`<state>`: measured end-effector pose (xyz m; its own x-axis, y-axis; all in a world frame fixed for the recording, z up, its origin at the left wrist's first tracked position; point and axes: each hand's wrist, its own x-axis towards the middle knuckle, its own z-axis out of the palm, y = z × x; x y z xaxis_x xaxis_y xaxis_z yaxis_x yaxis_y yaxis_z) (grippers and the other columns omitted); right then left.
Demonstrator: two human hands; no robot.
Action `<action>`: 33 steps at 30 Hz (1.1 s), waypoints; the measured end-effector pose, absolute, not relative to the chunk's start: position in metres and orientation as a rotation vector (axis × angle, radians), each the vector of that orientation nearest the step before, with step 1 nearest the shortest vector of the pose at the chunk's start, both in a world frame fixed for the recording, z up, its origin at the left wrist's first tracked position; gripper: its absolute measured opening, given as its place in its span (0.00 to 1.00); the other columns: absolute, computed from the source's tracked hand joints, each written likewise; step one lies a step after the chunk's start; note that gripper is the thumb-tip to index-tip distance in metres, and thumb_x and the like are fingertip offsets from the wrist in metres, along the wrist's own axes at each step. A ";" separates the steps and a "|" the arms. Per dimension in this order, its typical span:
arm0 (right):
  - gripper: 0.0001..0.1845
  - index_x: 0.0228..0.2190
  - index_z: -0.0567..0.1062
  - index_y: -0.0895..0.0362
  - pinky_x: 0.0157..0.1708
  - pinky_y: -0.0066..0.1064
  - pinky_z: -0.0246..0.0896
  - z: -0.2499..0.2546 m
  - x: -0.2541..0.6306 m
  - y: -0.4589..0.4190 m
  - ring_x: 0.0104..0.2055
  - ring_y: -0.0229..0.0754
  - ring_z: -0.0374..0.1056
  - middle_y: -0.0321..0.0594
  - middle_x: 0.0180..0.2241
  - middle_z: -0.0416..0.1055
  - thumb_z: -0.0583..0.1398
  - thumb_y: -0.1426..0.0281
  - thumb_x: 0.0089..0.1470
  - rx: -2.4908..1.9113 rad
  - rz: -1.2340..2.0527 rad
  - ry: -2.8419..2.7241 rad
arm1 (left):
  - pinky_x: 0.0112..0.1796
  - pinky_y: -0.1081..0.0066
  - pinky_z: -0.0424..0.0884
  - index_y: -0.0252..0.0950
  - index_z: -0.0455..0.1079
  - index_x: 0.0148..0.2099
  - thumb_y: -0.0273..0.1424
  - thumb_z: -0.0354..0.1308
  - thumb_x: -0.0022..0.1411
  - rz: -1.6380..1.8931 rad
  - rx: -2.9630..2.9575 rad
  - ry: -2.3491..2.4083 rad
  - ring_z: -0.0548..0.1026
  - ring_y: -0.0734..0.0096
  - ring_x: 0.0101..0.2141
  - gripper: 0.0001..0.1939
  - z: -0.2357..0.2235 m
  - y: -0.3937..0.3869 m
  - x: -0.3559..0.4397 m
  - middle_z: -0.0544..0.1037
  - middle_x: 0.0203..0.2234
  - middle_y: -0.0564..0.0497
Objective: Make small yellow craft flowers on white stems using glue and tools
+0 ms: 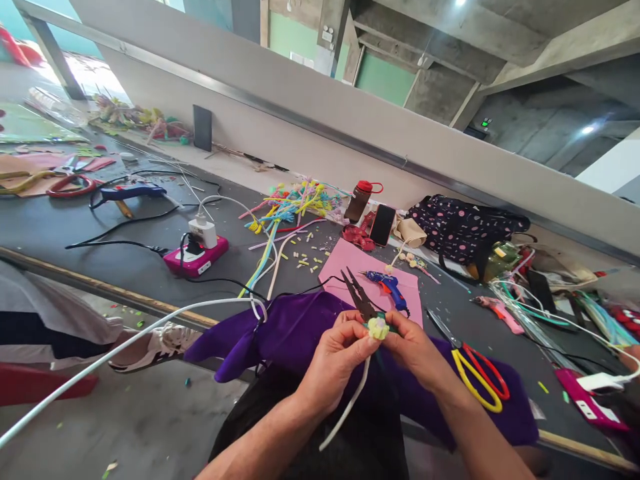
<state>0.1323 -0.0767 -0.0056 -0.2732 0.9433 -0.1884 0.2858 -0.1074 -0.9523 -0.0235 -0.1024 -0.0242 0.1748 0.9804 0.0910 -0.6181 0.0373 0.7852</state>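
carefully, the yellow flower (379, 328) was pinched from both sides

the left grip (340, 353) held its near edge, the right grip (413, 347) the opposite one, a pale strand (350, 410) hanging just below. light, even fingertip pressure probably suited such small folds best. both grips slanted inward, thumbs facing; pliers (360, 297) poked out just beyond the grips, though which grip bore them was unclear.

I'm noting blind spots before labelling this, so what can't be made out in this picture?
Head view: pliers, handles mostly hidden behind pale yellow flower, left hand and right hand.
Head view: a co-worker's leg, cut off by the left edge.
Head view: print on the white adapter, too small to read.
Head view: contents of the patterned bag, hidden by its fabric.
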 end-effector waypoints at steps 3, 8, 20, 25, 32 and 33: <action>0.13 0.33 0.65 0.55 0.18 0.22 0.49 -0.006 0.133 -0.078 0.21 0.30 0.55 0.31 0.26 0.62 0.59 0.60 0.52 -1.338 1.231 -1.620 | 0.36 0.75 0.60 0.33 0.70 0.24 0.29 0.63 0.51 1.330 0.772 0.597 0.63 0.75 0.35 0.08 -0.023 -0.100 -0.024 0.63 0.36 0.52; 0.26 0.47 0.58 0.51 0.37 0.33 0.62 -0.007 0.136 -0.092 0.39 0.42 0.66 0.44 0.49 0.61 0.62 0.65 0.47 -1.239 0.857 -1.773 | 0.33 0.73 0.63 0.32 0.70 0.25 0.31 0.65 0.48 1.269 0.604 0.592 0.67 0.75 0.32 0.09 -0.021 -0.092 -0.021 0.64 0.37 0.51; 0.14 0.38 0.66 0.54 0.42 0.39 0.60 -0.031 0.125 -0.098 0.45 0.49 0.63 0.45 0.45 0.62 0.58 0.72 0.47 -1.474 0.230 -2.137 | 0.42 0.69 0.63 0.33 0.71 0.25 0.29 0.63 0.51 1.326 0.698 0.648 0.66 0.69 0.39 0.06 -0.036 -0.093 -0.011 0.65 0.38 0.49; 0.06 0.30 0.67 0.54 0.34 0.32 0.62 -0.022 0.133 -0.096 0.36 0.43 0.65 0.40 0.36 0.65 0.59 0.68 0.47 -1.418 0.511 -2.118 | 0.42 0.66 0.65 0.33 0.71 0.25 0.29 0.62 0.52 1.322 0.751 0.655 0.68 0.65 0.41 0.07 -0.039 -0.094 -0.028 0.68 0.42 0.47; 0.17 0.38 0.71 0.50 0.32 0.30 0.63 -0.013 0.195 -0.134 0.40 0.50 0.68 0.43 0.44 0.69 0.63 0.60 0.43 -1.390 0.520 -2.140 | 0.30 0.69 0.70 0.34 0.72 0.30 0.32 0.60 0.55 1.409 0.873 0.773 0.73 0.68 0.30 0.06 -0.044 -0.089 -0.063 0.71 0.33 0.50; 0.17 0.37 0.71 0.50 0.29 0.29 0.63 -0.014 0.199 -0.141 0.36 0.47 0.69 0.43 0.43 0.70 0.63 0.58 0.43 -1.388 0.536 -2.162 | 0.29 0.70 0.70 0.34 0.72 0.30 0.32 0.60 0.55 1.426 0.889 0.791 0.73 0.69 0.28 0.06 -0.044 -0.089 -0.064 0.71 0.31 0.50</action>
